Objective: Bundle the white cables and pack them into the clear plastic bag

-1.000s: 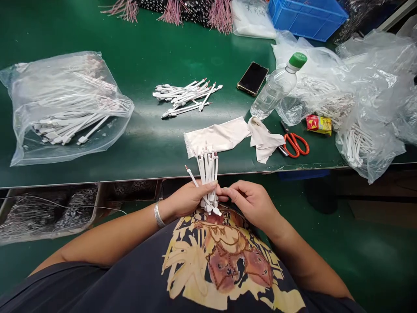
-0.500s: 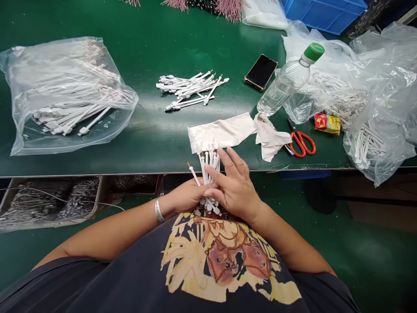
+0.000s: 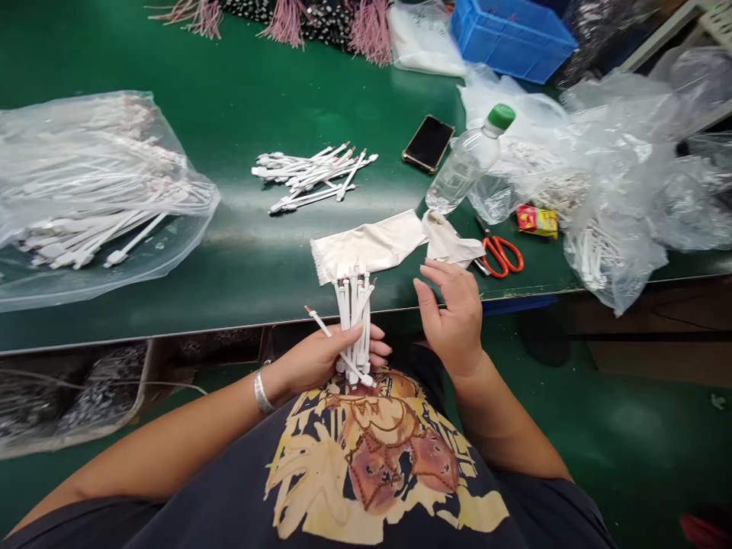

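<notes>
My left hand [image 3: 337,347] is closed around a bundle of short white cables [image 3: 357,305] with white connector ends near my body and reddish wire tips at the far end. One cable in that grip slants away to the left of the others. My right hand [image 3: 454,313] is apart from the bundle, its fingers extended and nothing in them, just short of the white cloth [image 3: 451,242] at the table edge. A flat piece of pale fabric [image 3: 371,245] lies beyond the bundle. Farther back, a loose pile of similar white cables [image 3: 312,175] rests on the green table [image 3: 229,84].
At left lies a clear bag of white cables [image 3: 103,191]. To the right are a phone [image 3: 428,143], a water bottle [image 3: 464,164], red-handled scissors [image 3: 503,257], a red-yellow packet [image 3: 537,221] and plastic bags with more cables [image 3: 600,252]. A blue bin [image 3: 512,38] stands behind.
My right hand has left the bundle and moved to the right. My left hand still holds the cables. The whole view has shifted somewhat, with the table things appearing further left.
</notes>
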The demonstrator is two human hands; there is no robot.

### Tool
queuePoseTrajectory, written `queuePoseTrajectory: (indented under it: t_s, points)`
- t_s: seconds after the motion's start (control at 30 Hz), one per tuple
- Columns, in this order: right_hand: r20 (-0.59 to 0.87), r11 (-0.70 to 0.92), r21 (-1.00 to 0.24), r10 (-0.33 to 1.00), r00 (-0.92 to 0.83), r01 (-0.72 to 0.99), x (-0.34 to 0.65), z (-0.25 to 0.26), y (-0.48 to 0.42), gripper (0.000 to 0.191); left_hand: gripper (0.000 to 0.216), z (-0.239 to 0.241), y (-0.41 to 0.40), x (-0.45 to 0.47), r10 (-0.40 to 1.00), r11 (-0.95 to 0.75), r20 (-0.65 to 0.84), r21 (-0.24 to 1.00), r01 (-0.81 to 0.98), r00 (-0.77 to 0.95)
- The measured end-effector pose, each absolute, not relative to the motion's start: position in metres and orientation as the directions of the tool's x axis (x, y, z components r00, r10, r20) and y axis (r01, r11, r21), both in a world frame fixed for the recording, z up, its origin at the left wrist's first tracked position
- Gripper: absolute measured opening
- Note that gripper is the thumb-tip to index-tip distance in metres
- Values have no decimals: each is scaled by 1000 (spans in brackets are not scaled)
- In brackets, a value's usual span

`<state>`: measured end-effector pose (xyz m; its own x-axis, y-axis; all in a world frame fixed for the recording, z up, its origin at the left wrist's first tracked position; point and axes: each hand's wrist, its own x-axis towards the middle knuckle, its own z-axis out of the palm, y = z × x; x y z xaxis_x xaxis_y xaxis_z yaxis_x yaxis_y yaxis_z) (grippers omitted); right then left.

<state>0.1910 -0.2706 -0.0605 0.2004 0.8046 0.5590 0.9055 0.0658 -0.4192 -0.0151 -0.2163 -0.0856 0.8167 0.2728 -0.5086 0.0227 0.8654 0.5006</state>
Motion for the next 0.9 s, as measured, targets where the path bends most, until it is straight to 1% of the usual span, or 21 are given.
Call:
queuePoseTrajectory:
  t_s: [0.1,0.2,0.3,0.37,0.4,0.47,0.53,0.57,0.63,0.67,0.7,0.73,0.77,0.8,0.83,0.9]
  points:
    - [595,-98,-340,748,295,935,223,-59,-260,21,30,-82,-217,-16,307,832,-494,554,22,813]
    - [574,-217,-289,740,350,932,249,-59,-245,29,23,-72,-216,-18,312,792,-473,608,49,824]
    - [524,-230,-273,779,345,934,259,-61,-225,35,22,-56,-210,-20,319,755,-461,652,73,828]
    - [471,-233,-249,819,328,940,259,-62,-212,37,22,-45,-200,-20,359,727,-452,684,59,817]
    - [443,-240,-235,836,323,942,258,-63,-206,37,22,-39,-194,-20,385,710,-444,703,48,809]
    - [405,-249,-230,855,325,941,257,-64,-199,30,20,-31,-180,-17,419,687,-441,725,40,794]
    - [419,-220,-297,844,334,929,259,-64,-195,23,17,-25,-167,-13,424,703,-461,710,38,780]
    - [444,-199,-366,821,358,909,262,-64,-194,23,16,-23,-162,-10,418,722,-476,691,35,773]
    - [494,-164,-571,713,497,804,272,-61,-192,27,14,-20,-154,-6,406,753,-505,657,34,761]
    - [493,-137,-693,627,603,708,278,-58,-190,30,14,-19,-151,-4,402,758,-514,651,39,758]
    - [456,-88,-808,532,713,583,285,-53,-188,33,14,-18,-150,-3,398,758,-519,650,47,757]
    - [386,-17,-898,449,805,440,291,-47,-186,35,15,-17,-149,-1,393,755,-522,653,58,757]
    - [298,69,-953,394,869,296,297,-40,-184,37,16,-16,-149,0,390,752,-522,656,65,758]
    - [211,153,-975,376,902,164,300,-31,-183,39,17,-14,-149,1,388,750,-521,658,68,761]
    - [134,216,-975,392,910,51,300,-23,-185,40,17,-12,-150,2,387,749,-518,659,68,762]
    - [41,251,-963,490,871,-97,290,-6,-194,43,18,-8,-154,4,380,751,-509,658,64,772]
